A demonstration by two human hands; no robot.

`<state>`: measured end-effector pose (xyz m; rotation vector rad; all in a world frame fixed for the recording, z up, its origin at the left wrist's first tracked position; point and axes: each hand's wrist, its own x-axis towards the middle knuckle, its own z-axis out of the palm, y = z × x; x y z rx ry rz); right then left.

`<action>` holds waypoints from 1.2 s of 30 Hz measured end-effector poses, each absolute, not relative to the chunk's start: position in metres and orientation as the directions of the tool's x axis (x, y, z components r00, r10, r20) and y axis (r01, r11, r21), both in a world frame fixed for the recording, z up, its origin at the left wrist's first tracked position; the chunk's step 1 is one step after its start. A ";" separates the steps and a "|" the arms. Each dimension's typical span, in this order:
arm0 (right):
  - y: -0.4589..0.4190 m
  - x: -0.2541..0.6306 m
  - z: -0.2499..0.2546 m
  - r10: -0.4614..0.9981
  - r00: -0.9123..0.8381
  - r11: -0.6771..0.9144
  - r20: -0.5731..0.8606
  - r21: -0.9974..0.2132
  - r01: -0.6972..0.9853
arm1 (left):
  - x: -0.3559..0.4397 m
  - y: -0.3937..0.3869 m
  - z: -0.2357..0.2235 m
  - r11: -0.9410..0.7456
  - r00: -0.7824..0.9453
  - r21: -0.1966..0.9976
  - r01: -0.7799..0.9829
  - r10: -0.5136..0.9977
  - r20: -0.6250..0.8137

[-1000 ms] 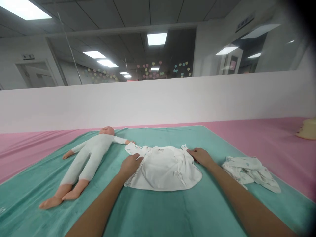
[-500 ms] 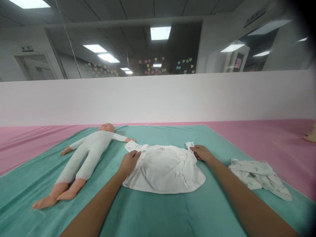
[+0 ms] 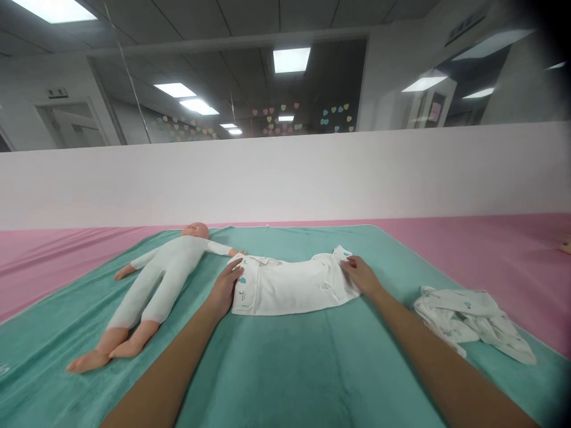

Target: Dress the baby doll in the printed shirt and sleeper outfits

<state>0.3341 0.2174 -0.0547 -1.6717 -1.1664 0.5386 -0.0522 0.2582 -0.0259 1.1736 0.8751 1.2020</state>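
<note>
The left hand (image 3: 224,290) is lying open against one end of the folded white baby garment (image 3: 289,290), and the right hand (image 3: 360,276) is pressing the other end, neither gripping: a sensible way of getting a straight fold. The garment is lying on the teal towel (image 3: 285,371), just beside the baby doll (image 3: 163,285).

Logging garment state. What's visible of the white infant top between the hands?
The white infant top looks like soft cotton, folded into a long flat band with small teal prints at its left end and light creases toward the right. It lies flat on the teal plush blanket, beside the infant doll. The left hand touches its left end; the right hand rests on its upper-right corner.
</note>
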 end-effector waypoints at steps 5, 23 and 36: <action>0.208 0.329 -0.052 0.890 0.431 -0.174 0.148 -0.764 0.621 | -0.051 0.247 -0.014 0.047 0.298 0.990 -0.134 0.954 -0.005; 0.114 0.349 0.003 0.984 -0.148 -0.098 -0.098 -0.995 0.010 | -0.080 0.228 0.018 0.183 0.569 0.977 -0.109 0.817 -0.089; 0.182 0.346 -0.060 0.893 0.352 -0.067 0.281 -0.690 0.721 | -0.066 0.281 -0.048 -0.510 0.386 0.208 0.835 0.811 0.440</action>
